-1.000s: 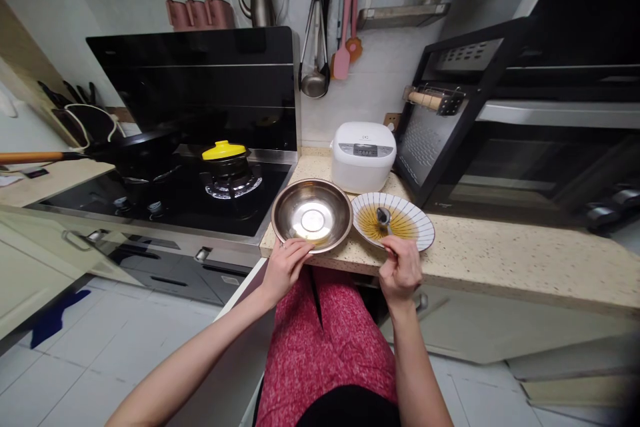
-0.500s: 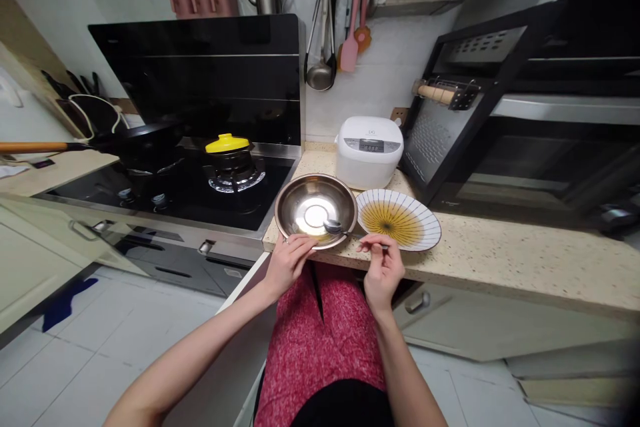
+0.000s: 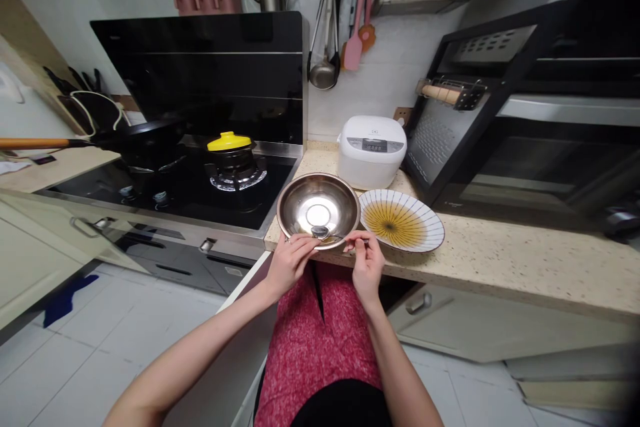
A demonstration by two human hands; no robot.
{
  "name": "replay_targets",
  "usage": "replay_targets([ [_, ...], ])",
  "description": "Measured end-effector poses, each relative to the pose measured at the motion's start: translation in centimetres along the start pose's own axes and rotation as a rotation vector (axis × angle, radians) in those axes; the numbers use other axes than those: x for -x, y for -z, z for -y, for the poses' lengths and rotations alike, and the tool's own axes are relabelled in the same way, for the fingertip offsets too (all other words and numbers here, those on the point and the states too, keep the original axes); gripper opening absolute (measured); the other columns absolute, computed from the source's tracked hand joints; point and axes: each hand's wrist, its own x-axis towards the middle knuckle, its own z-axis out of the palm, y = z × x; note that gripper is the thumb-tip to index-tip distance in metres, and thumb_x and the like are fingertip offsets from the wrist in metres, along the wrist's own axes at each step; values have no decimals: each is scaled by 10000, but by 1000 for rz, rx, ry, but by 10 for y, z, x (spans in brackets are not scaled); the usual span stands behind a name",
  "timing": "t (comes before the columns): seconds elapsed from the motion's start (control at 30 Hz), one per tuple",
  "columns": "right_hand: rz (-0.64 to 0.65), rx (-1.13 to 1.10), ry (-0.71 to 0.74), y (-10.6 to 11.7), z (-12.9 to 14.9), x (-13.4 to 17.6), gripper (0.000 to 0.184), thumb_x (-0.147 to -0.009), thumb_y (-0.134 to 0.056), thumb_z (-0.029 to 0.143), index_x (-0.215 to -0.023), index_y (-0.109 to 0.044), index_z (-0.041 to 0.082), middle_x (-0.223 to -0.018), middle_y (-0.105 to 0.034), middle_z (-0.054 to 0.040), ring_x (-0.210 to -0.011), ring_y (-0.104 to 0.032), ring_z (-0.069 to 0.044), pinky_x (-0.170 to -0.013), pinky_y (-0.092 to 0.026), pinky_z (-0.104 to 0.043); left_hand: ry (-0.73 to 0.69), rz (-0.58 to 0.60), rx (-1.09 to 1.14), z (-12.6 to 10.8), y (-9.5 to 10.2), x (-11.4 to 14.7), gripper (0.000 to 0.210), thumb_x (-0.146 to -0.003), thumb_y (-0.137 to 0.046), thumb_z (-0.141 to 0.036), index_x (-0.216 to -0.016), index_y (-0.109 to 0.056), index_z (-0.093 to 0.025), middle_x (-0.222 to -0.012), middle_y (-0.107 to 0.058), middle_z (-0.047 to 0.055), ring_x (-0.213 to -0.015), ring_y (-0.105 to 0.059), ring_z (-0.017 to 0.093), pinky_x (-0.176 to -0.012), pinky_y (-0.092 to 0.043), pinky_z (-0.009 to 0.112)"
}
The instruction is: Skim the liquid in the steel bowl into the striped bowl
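A shiny metal bowl [image 3: 290,197] rests at the counter's front edge, tilted a little toward me, with some yellowish liquid at its near side. My left hand [image 3: 290,261] grips the near left rim of the bowl, fingers over the edge. Between the thumb and fingers of my right hand [image 3: 367,267] is the handle of a metal spoon [image 3: 320,231]. The spoon's head is inside the bowl, low at the near wall. Just right of the bowl lies a striped plate [image 3: 430,221] holding a yellow-brown liquid.
A white rice cooker [image 3: 373,153] stands behind the bowl and plate. Left is a gas stove [image 3: 200,203] with a yellow-lidded pot [image 3: 229,142] and a wok [image 3: 137,137] whose wooden handle sticks out. A black oven [image 3: 550,160] occupies the right. Utensils hang on the wall.
My right hand has moved left with the spoon, from over the plate's edge toward the bowl. The spoon's head has shifted left and lower inside the bowl. My left hand keeps its hold.
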Motion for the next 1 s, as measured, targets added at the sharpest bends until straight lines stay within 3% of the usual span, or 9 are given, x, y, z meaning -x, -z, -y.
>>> replay_targets([
  [0.27,39,-21,-61,-2,-5,0,282,-991,-567,454,-866,-638,212,-778,-661,2,-634,-581,-123,-618,-494,-255,-5,-1,-7,0,0,1,285,-1057,-515,-245,-1283,-689,-235,-1123,-778,92,-1083,-704,243,-1052,-483,482],
  [0.6,-31,-142,-128,-2,-16,1,305,-972,-597,496,-891,-615,203,-809,-658,2,-623,-598,-115,-627,-511,-259,-3,-1,-3,1,-1,1,280,-1060,-508,-241,-1270,-694,-231,-1121,-781,95,-1073,-707,248,-1007,-501,471],
  [1.0,-144,-122,-52,5,-1,-7,272,-980,-601,464,-904,-617,203,-849,-666,-2,-639,-603,-109,-654,-504,-261,-28,-5,1,-2,3,-3,266,-1049,-529,-212,-1263,-687,-228,-1119,-785,85,-1051,-708,244,-1054,-478,503],
])
